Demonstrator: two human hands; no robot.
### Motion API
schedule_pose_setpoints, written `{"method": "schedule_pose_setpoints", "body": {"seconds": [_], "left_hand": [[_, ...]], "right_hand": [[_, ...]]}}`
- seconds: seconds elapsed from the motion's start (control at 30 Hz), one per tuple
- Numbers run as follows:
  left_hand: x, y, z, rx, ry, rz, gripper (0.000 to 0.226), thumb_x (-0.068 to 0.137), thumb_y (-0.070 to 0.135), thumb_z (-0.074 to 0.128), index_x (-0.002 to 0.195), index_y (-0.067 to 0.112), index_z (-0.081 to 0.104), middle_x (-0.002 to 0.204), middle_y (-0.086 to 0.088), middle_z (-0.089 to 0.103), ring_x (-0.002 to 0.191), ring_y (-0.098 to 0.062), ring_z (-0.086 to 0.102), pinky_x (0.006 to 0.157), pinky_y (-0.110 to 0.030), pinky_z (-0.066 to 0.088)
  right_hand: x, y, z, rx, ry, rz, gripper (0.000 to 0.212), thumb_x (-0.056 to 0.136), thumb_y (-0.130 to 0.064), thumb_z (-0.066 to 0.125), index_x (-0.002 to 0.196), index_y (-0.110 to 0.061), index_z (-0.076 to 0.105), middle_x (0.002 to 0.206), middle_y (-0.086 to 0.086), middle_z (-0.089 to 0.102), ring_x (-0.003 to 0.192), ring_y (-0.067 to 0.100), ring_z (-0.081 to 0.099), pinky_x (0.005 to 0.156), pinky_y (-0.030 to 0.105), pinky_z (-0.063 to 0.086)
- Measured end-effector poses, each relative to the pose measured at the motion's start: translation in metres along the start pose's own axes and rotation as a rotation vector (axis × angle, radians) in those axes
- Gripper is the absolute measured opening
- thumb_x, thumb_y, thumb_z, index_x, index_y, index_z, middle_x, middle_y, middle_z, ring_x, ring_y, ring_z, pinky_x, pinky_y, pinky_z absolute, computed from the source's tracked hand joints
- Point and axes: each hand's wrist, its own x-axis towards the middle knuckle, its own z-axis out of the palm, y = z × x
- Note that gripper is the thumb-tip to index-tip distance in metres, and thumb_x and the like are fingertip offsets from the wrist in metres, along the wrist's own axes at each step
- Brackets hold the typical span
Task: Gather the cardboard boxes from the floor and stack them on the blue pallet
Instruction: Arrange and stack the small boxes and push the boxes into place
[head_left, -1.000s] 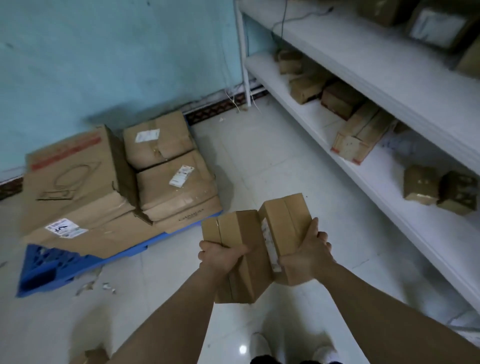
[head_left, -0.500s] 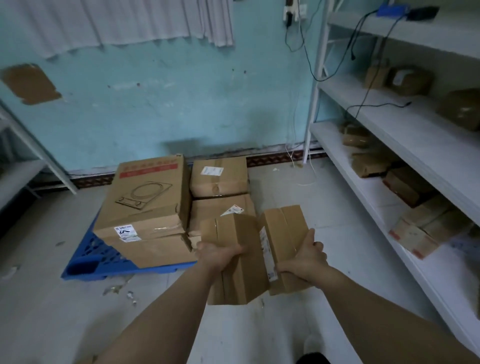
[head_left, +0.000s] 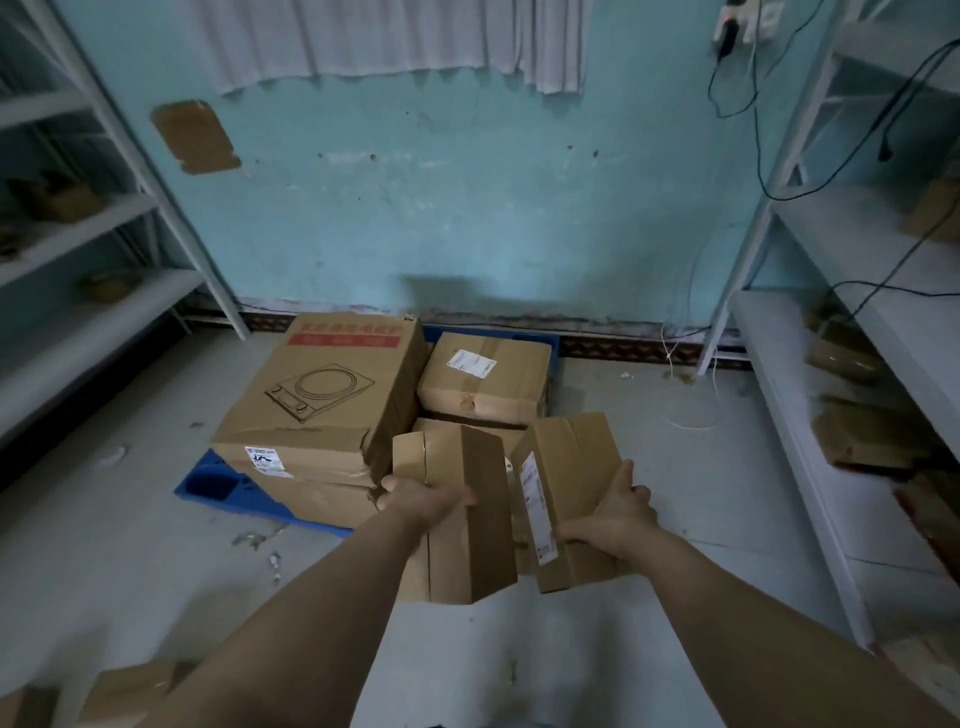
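Here, two narrow cardboard boxes are held side by side just before the blue pallet (head_left: 208, 480). The left box (head_left: 483, 499) is gripped by the left hand (head_left: 421, 501), fingers curled over its near face. The right box (head_left: 571, 467) is clasped from its outer side by the right hand (head_left: 613, 514). The pallet is loaded with an induction-cooker box (head_left: 322, 395) and a labelled parcel (head_left: 483, 379). Bare floor (head_left: 649, 415) is seen between it and the right-hand shelving (head_left: 779, 395).

Boxes (head_left: 485, 519) in grips (head_left: 422, 501), pallet (head_left: 210, 482) ahead
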Motion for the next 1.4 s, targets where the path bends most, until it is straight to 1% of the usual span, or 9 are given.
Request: {"method": "schedule_pose_setpoints", "body": {"seconds": [0.1, 0.2, 0.53, 0.63, 0.8, 1.13, 1.23, 1.33, 1.4], "left_hand": [[0.008, 0.011, 0.001, 0.023, 0.046, -0.037, 0.142, 0.039, 0.056, 0.086, 0.152, 0.011, 0.013, 0.149, -0.018, 0.034, 0.136, -0.038, 0.036, 0.103, -0.053, 0.044], [0.035, 0.017, 0.001, 0.042, 0.036, -0.084, 0.151, 0.026, 0.06, 0.084, 0.152, 0.011, 0.015, 0.15, -0.018, 0.033, 0.136, -0.038, 0.036, 0.103, -0.054, 0.044], [0.174, 0.055, 0.0, 0.019, -0.039, -0.231, 0.155, 0.027, 0.057, 0.087, 0.153, 0.017, 0.005, 0.154, -0.017, 0.026, 0.138, -0.039, 0.032, 0.104, -0.055, 0.042], [0.21, 0.071, -0.006, 0.092, -0.053, -0.259, 0.14, 0.058, 0.043, 0.087, 0.153, 0.011, -0.01, 0.159, -0.019, 0.011, 0.145, -0.04, 0.018, 0.112, -0.053, 0.033], [0.275, 0.091, 0.001, 0.18, -0.077, -0.331, 0.146, 0.055, 0.045, 0.088, 0.153, 0.013, -0.014, 0.16, -0.016, 0.004, 0.146, -0.042, 0.012, 0.112, -0.058, 0.031], [0.341, 0.104, 0.034, 0.344, 0.03, -0.355, 0.145, 0.056, 0.052, 0.085, 0.153, 0.01, -0.014, 0.157, -0.015, 0.015, 0.143, -0.039, 0.02, 0.114, -0.057, 0.024], [0.346, 0.102, 0.037, 0.314, 0.062, -0.366, 0.118, 0.078, 0.037, 0.075, 0.154, 0.014, -0.012, 0.161, -0.011, 0.008, 0.146, -0.036, 0.018, 0.116, -0.055, 0.021], [0.34, 0.099, 0.03, 0.271, 0.042, -0.385, 0.099, 0.084, 0.027, 0.066, 0.155, 0.011, -0.002, 0.16, -0.012, 0.014, 0.144, -0.036, 0.022, 0.116, -0.053, 0.023], [0.328, 0.101, 0.022, 0.257, 0.052, -0.395, 0.086, 0.085, 0.024, 0.062, 0.152, 0.007, 0.012, 0.155, -0.015, 0.025, 0.14, -0.037, 0.029, 0.114, -0.049, 0.029]], "right_hand": [[0.024, -0.006, -0.006, -0.02, 0.006, 0.021, 0.146, 0.057, -0.047, 0.087, 0.146, -0.021, -0.026, 0.147, 0.014, 0.019, 0.133, 0.036, 0.032, 0.105, 0.047, 0.037], [0.047, -0.016, -0.001, -0.026, -0.03, 0.037, 0.147, 0.055, -0.048, 0.087, 0.146, -0.021, -0.026, 0.147, 0.014, 0.019, 0.132, 0.036, 0.033, 0.106, 0.046, 0.037], [0.164, -0.084, 0.029, -0.12, -0.132, 0.166, 0.147, 0.057, -0.052, 0.085, 0.146, -0.018, -0.026, 0.15, 0.015, 0.015, 0.137, 0.037, 0.028, 0.111, 0.046, 0.032], [0.205, -0.115, 0.048, -0.136, -0.155, 0.215, 0.147, 0.055, -0.051, 0.086, 0.145, -0.02, -0.026, 0.149, 0.014, 0.014, 0.137, 0.037, 0.026, 0.111, 0.047, 0.032], [0.262, -0.149, 0.083, -0.056, -0.151, 0.276, 0.151, 0.053, -0.052, 0.086, 0.146, -0.018, -0.028, 0.152, 0.018, 0.009, 0.139, 0.041, 0.02, 0.112, 0.05, 0.03], [0.332, -0.158, 0.125, 0.006, -0.175, 0.192, 0.153, 0.042, -0.062, 0.084, 0.149, -0.024, -0.019, 0.155, 0.013, 0.009, 0.139, 0.036, 0.026, 0.109, 0.049, 0.035], [0.34, -0.158, 0.126, -0.072, -0.247, 0.058, 0.131, 0.052, -0.069, 0.074, 0.151, -0.014, 0.007, 0.155, 0.011, 0.022, 0.14, 0.032, 0.03, 0.11, 0.047, 0.035], [0.34, -0.159, 0.117, -0.074, -0.305, -0.001, 0.065, 0.083, -0.035, 0.071, 0.134, -0.005, 0.044, 0.13, 0.011, 0.054, 0.121, 0.028, 0.051, 0.099, 0.036, 0.042], [0.339, -0.158, 0.105, -0.094, -0.317, -0.034, 0.045, 0.087, -0.026, 0.066, 0.124, -0.005, 0.053, 0.12, 0.01, 0.061, 0.105, 0.024, 0.056, 0.089, 0.033, 0.045]]}}
